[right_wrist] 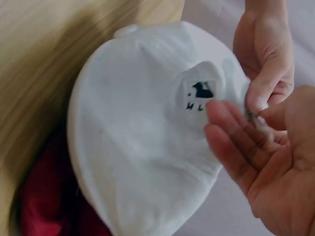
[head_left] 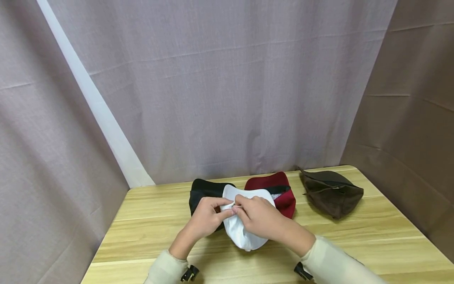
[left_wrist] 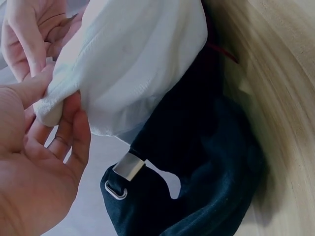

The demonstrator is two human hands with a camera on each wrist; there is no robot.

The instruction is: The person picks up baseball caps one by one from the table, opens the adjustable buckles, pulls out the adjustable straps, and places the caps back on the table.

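Observation:
A white cap [head_left: 234,232] is held between both hands near the middle of the table, its brim toward the back. My left hand [head_left: 203,219] pinches the strap end at the cap's edge between thumb and fingers. From the other side my right hand [head_left: 260,219] pinches the same edge, fingertips almost meeting the left ones. In the right wrist view a small black print [right_wrist: 202,91] shows on the white cloth. Right behind the white cap lie a black cap [head_left: 203,189] and a red cap [head_left: 289,203], both partly covered by it.
A dark brown cap [head_left: 330,197] lies on its own at the right of the wooden table [head_left: 142,232]. The black cap's strap carries a metal buckle [left_wrist: 129,167]. Grey curtains [head_left: 227,98] hang behind the table and at its sides.

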